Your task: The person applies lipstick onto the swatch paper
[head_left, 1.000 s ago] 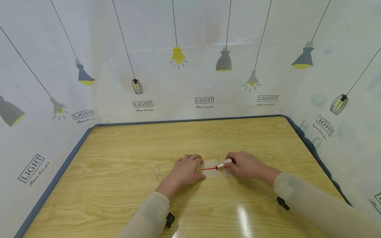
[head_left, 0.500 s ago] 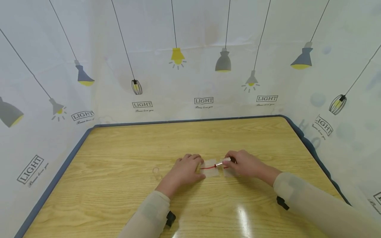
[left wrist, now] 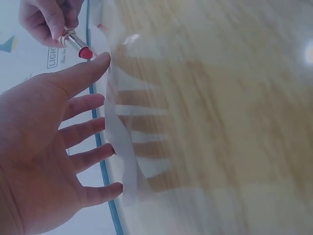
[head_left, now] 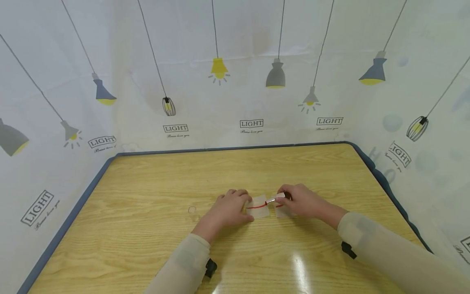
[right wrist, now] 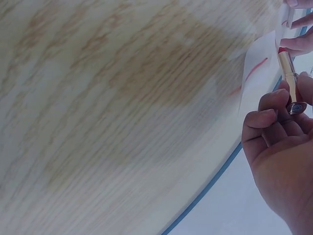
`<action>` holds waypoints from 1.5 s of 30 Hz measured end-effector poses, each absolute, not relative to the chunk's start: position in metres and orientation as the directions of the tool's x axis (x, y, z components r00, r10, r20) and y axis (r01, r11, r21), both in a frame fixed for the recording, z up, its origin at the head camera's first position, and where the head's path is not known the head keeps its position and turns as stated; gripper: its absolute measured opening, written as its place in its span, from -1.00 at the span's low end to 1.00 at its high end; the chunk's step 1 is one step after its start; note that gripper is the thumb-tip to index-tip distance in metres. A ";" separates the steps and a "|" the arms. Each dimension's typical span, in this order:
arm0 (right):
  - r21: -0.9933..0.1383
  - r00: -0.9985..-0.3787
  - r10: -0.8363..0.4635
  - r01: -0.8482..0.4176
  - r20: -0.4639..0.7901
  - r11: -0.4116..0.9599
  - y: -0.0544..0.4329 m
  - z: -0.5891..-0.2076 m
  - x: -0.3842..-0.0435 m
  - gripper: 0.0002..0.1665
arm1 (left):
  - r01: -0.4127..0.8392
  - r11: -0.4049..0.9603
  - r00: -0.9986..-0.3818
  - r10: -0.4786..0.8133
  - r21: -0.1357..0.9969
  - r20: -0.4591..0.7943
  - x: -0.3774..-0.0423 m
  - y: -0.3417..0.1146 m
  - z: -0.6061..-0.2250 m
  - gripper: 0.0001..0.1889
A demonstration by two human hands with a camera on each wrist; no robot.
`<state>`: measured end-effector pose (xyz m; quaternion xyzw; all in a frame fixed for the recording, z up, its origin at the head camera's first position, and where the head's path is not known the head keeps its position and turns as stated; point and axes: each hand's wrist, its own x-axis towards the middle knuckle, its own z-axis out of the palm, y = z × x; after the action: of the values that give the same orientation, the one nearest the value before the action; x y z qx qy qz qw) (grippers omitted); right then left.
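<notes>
In the head view my right hand grips a lipstick with a shiny gold tube, its red tip pointing left. The tip meets the right edge of a small white paper sheet, at the end of a red streak. My left hand rests on that sheet's left side; the left wrist view shows its fingers spread, fingertips down along the paper. A second white paper piece with a red streak lies under and beside my right hand, partly hidden by it in the head view.
The wooden table has a blue edge strip. White curtain-like walls printed with lamps stand around three sides. A faint ring-like mark shows left of my left hand.
The lipstick tip has moved slightly left and away from me, along the sheet's right edge. A gap now shows between the two papers. My left hand has hardly moved.
</notes>
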<state>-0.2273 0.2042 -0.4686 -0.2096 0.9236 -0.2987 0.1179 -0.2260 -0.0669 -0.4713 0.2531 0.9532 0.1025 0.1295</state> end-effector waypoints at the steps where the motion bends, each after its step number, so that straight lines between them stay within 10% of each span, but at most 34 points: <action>1: -0.601 -0.882 -0.463 -0.323 -0.090 0.731 0.204 -0.468 -0.227 -0.67 | 0.457 0.850 -0.837 0.511 0.261 -0.196 -0.226 -0.067 -0.471 -0.36; 45: -0.632 -0.852 -0.519 -0.369 -0.063 0.682 0.165 -0.450 -0.228 -0.59 | 0.462 0.874 -0.867 0.481 0.149 -0.130 -0.163 -0.107 -0.444 -0.43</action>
<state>-0.2277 0.1647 -0.4499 -0.2443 0.9092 -0.3152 0.1193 -0.1629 -0.1069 -0.4441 0.2444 0.9646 0.0568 0.0817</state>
